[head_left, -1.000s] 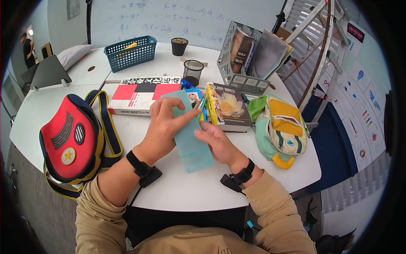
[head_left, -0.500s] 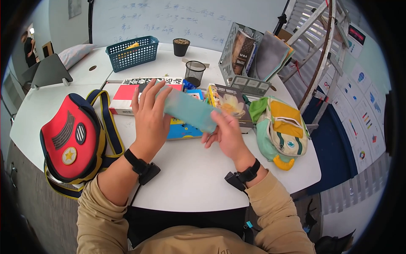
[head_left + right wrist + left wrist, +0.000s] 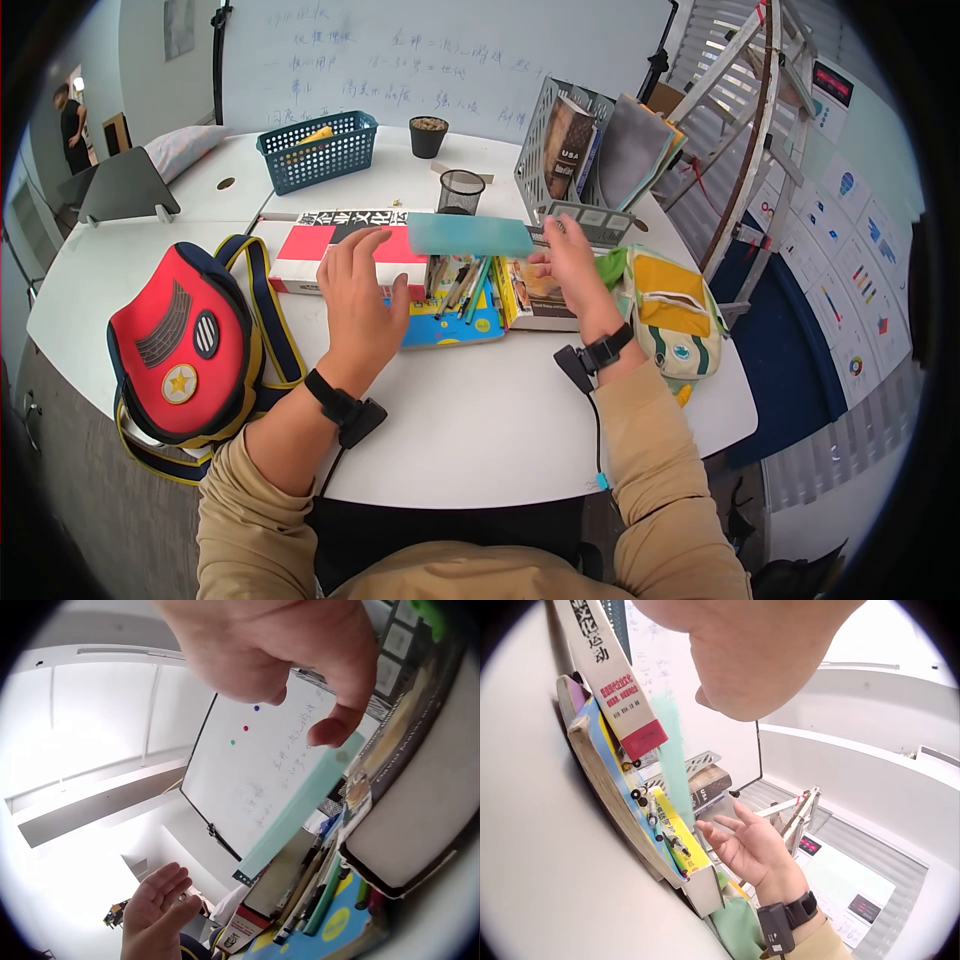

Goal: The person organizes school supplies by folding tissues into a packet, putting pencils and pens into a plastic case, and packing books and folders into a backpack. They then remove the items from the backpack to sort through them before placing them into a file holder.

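A translucent teal pencil case (image 3: 470, 235) lies crosswise behind the pens (image 3: 462, 285), overlapping the thick red-and-white book (image 3: 300, 262) and the dark flower-cover book (image 3: 545, 300) in the head view. My left hand (image 3: 365, 300), fingers loosely bent, is in front of the red-and-white book and holds nothing. At the case's right end is my right hand (image 3: 578, 268), fingers relaxed and palm turned inward. The right wrist view shows a fingertip (image 3: 330, 733) right at the end of the case. The pens lie on a blue-and-yellow book (image 3: 450, 325).
A red backpack (image 3: 175, 340) sits at the left, a green-and-yellow bag (image 3: 675, 310) at the right. Farther back are a teal basket (image 3: 320, 165), a potted plant (image 3: 428, 140), a black mesh cup (image 3: 460, 190) and a grey file holder (image 3: 545, 150). A person (image 3: 72, 130) stands far left.
The pencil case went from both hands, tilted over the table, to lying level farther back. My hands have moved apart, uncovering the pens and the blue-and-yellow book.
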Motion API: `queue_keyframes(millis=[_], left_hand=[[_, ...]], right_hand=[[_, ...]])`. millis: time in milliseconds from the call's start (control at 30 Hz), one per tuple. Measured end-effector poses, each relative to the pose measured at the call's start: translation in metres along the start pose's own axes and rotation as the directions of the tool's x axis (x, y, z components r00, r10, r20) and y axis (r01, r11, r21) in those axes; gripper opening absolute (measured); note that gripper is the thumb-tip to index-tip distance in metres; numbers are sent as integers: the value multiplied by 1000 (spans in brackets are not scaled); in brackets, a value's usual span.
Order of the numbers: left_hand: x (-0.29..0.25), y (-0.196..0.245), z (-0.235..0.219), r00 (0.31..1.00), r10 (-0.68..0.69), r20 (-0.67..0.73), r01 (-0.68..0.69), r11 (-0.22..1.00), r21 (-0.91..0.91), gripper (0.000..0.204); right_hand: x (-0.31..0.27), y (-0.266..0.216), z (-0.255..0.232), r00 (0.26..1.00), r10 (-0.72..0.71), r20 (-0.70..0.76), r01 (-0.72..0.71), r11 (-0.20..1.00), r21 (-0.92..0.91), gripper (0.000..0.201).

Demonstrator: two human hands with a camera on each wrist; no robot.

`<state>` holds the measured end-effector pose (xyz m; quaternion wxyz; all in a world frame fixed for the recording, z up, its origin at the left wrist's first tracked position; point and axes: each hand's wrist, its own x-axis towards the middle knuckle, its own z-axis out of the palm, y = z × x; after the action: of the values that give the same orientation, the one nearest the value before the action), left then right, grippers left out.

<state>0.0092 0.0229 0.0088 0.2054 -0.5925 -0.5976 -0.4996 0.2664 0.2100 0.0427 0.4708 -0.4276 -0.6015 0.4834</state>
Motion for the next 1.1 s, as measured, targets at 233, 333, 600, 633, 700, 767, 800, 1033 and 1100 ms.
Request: queue_keyframes(millis=[233, 333, 600, 633, 700, 767, 800, 1033, 1100], left_hand=[[3, 2, -3, 1000, -10, -15, 9, 999, -32, 60], [4, 4, -6, 999, -14, 37, 17, 996, -84, 56], [-27, 29, -125, 870, -201, 449, 164, 979, 120, 19], [-36, 23, -141, 868, -202, 454, 117, 971, 208, 20], [-50, 10, -168, 868, -226, 443, 49, 925, 377, 22], [-53, 10, -194, 822, -322, 470, 42, 857, 513, 37], [-54, 14, -202, 829, -321, 458, 21, 837, 547, 43], [-55, -3, -237, 858, -312, 408, -84, 698, 711, 53], [-48, -20, -245, 701, -544, 461, 87, 707, 702, 50]], right_hand=[[-73, -3, 24, 877, 26, 480, -71, 995, 76, 37], [-101, 7, 45, 641, 160, 751, -326, 942, 77, 44], [-104, 49, 52, 484, 211, 849, -499, 864, 70, 53], [-102, 50, 51, 485, 211, 849, -519, 851, 86, 53], [-98, 52, 51, 481, 200, 854, -553, 825, 118, 52], [-93, 57, 51, 468, 187, 864, -584, 799, 144, 52], [-93, 59, 51, 465, 182, 866, -589, 794, 149, 51], [-94, 59, 52, 464, 183, 867, -582, 801, 142, 50], [-94, 60, 51, 468, 180, 865, -576, 805, 144, 50]])
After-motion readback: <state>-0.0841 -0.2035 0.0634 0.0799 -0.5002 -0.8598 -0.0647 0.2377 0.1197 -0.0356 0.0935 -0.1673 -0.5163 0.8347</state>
